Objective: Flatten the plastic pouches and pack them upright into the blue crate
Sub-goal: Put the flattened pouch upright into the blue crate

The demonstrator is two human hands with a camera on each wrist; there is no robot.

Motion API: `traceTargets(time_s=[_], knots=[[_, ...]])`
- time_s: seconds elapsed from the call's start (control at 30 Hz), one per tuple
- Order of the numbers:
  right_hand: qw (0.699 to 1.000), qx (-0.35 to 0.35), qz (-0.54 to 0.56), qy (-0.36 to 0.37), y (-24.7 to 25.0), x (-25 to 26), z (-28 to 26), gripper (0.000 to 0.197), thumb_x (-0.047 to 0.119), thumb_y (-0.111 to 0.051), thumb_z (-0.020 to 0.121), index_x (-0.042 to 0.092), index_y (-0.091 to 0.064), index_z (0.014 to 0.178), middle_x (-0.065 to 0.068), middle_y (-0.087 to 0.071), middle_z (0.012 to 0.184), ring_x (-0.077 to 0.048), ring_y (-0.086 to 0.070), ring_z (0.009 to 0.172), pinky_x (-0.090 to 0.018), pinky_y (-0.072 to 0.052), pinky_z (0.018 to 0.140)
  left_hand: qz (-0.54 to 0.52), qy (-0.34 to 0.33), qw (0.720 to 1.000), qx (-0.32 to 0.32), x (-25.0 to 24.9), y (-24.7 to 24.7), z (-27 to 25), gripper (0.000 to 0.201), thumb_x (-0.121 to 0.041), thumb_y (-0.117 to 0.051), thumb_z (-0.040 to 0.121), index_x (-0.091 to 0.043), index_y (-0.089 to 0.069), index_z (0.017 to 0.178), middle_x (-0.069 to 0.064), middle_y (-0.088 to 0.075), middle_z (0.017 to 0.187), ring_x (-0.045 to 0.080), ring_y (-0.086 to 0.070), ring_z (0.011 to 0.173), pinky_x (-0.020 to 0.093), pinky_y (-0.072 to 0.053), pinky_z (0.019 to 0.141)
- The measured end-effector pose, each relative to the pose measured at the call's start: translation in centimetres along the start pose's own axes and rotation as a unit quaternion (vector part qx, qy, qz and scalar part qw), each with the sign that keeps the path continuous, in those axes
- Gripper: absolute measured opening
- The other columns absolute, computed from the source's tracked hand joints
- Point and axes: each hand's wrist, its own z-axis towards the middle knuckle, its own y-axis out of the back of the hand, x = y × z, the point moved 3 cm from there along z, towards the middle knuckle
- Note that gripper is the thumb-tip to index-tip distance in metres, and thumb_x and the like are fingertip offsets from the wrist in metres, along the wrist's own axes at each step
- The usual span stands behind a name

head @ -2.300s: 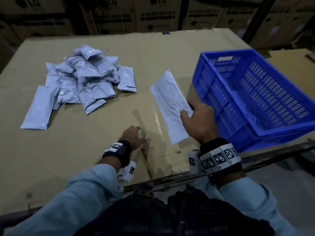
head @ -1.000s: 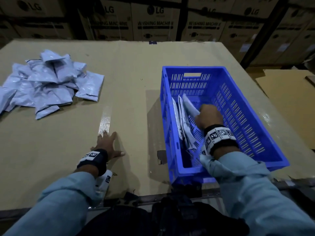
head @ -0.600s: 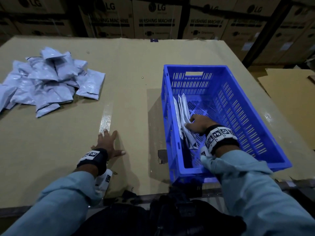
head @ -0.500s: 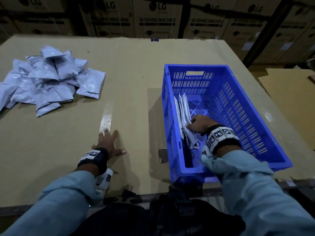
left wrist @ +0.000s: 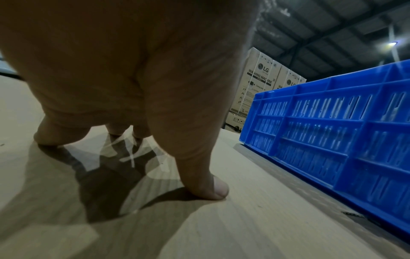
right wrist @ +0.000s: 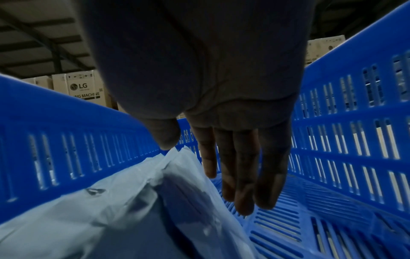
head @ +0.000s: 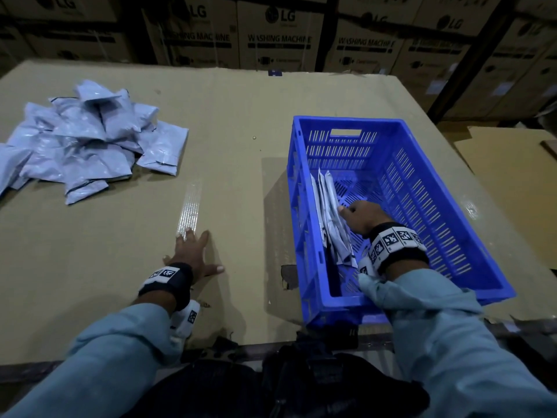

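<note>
1. Pouches in the crate (head: 333,218): a few flattened grey plastic ones stand on edge along the left wall of the blue crate (head: 446,188), leaning slightly against it.
2. Right hand (head: 360,217) is inside the crate, at 3 o'clock of the standing pouches. In the right wrist view its fingers (right wrist: 246,168) hang straight and relaxed, close together, with the thumb touching the top edge of the nearest pouch (right wrist: 155,201); nothing is gripped.
3. Left hand (head: 193,254) lies flat on the cardboard-covered tabletop (head: 235,110) at 9 o'clock of the crate, fingers spread and fingertips (left wrist: 213,185) pressing the surface, holding nothing.
4. Loose pile of pouches (head: 87,137) sits on the tabletop at 10 o'clock, well apart from the crate, still puffy and overlapping.
5. Stacked LG washing machine cartons (head: 277,34) line the back at 12 o'clock.
</note>
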Motion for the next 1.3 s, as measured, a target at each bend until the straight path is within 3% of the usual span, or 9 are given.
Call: traceTargets(time_s=[0.2,0.37,0.47,0.57,0.63,0.73,0.97,1.13,1.3], knots=[[0.999,-0.024,0.043,-0.020,0.5,-0.1,-0.4,0.047,0.045,-0.048,0.105,0.004,-0.068,0.114,-0.019,-0.065,0.125,-0.038,-0.059,0.116,-0.041,-0.047,0.095,-0.004,0.001,1.000,-0.017,-0.3,0.2,-0.8,0.114,-0.068,-0.076,0.075,-0.032,-0.010,0.161,0.009,0.008,0.170,0.036,0.002,0.156,0.075,-0.025,0.112],[0.995,-0.076,0.059,-0.005,2.3,0.5,-1.1,0.038,0.037,-0.055,0.104,0.002,-0.070,0.109,-0.022,-0.068,0.115,-0.038,-0.063,0.103,-0.041,-0.049,0.082,-0.017,-0.027,0.999,-0.040,0.5,0.0,-1.1,0.108,-0.069,-0.072,0.078,-0.028,-0.016,0.160,0.009,0.001,0.170,0.030,-0.004,0.156,0.068,-0.026,0.116],[0.993,-0.115,0.031,0.000,4.3,1.7,-1.8,0.036,0.035,-0.055,0.104,0.002,-0.068,0.105,-0.022,-0.069,0.107,-0.038,-0.062,0.093,-0.041,-0.050,0.079,-0.024,-0.060,0.997,-0.041,1.4,0.8,-1.6,0.095,-0.059,-0.074,0.083,-0.018,-0.029,0.157,0.012,-0.016,0.167,0.031,-0.021,0.152,0.051,-0.031,0.119],[0.991,-0.131,0.019,0.002,5.7,3.6,-3.0,0.034,0.038,-0.056,0.103,0.006,-0.067,0.106,-0.019,-0.068,0.109,-0.038,-0.062,0.099,-0.042,-0.050,0.083,-0.024,-0.076,0.996,-0.050,3.3,2.1,-2.0,0.072,-0.051,-0.076,0.084,-0.015,-0.049,0.141,0.005,-0.047,0.142,0.029,-0.051,0.127,0.043,-0.045,0.104],[0.989,-0.148,0.006,0.012,6.4,5.5,-4.1,0.035,0.038,-0.057,0.102,0.005,-0.067,0.107,-0.020,-0.068,0.109,-0.039,-0.063,0.100,-0.043,-0.052,0.084,-0.020,-0.076,0.996,-0.049,5.0,2.8,-2.2,0.063,-0.050,-0.078,0.081,-0.020,-0.056,0.131,-0.001,-0.052,0.129,0.027,-0.057,0.117,0.042,-0.049,0.097],[0.983,-0.182,0.001,0.026,7.2,8.6,-6.0,0.034,0.039,-0.057,0.101,0.007,-0.066,0.109,-0.018,-0.068,0.109,-0.037,-0.063,0.099,-0.043,-0.053,0.085,-0.026,-0.064,0.997,-0.040,7.9,3.8,-2.7,0.059,-0.050,-0.081,0.076,-0.024,-0.059,0.124,-0.004,-0.054,0.125,0.028,-0.058,0.116,0.043,-0.050,0.096],[0.972,-0.230,-0.010,0.045,6.9,17.5,-9.7,0.035,0.042,-0.056,0.099,0.013,-0.065,0.115,-0.016,-0.068,0.115,-0.037,-0.062,0.108,-0.044,-0.053,0.087,-0.008,-0.048,0.999,-0.024,15.6,5.3,-3.3,0.070,-0.051,-0.078,0.081,-0.021,-0.054,0.139,0.000,-0.051,0.141,0.027,-0.056,0.124,0.041,-0.048,0.102],[0.968,-0.232,0.034,0.086,4.2,24.8,-11.0,0.038,0.047,-0.057,0.098,0.017,-0.066,0.119,-0.013,-0.071,0.110,-0.034,-0.064,0.108,-0.045,-0.054,0.091,-0.038,-0.022,0.999,-0.023,23.0,6.3,-3.7,0.094,-0.050,-0.079,0.081,-0.025,-0.030,0.158,0.004,-0.022,0.167,0.031,-0.038,0.145,0.046,-0.039,0.115],[0.973,-0.196,0.063,0.103,-1.2,31.8,-10.6,0.036,0.046,-0.057,0.096,0.019,-0.067,0.118,-0.010,-0.072,0.113,-0.029,-0.065,0.107,-0.043,-0.055,0.092,-0.023,-0.022,0.999,-0.026,29.8,7.6,-5.0,0.085,-0.048,-0.080,0.080,-0.025,-0.041,0.151,0.002,-0.036,0.153,0.030,-0.048,0.132,0.046,-0.046,0.106]])
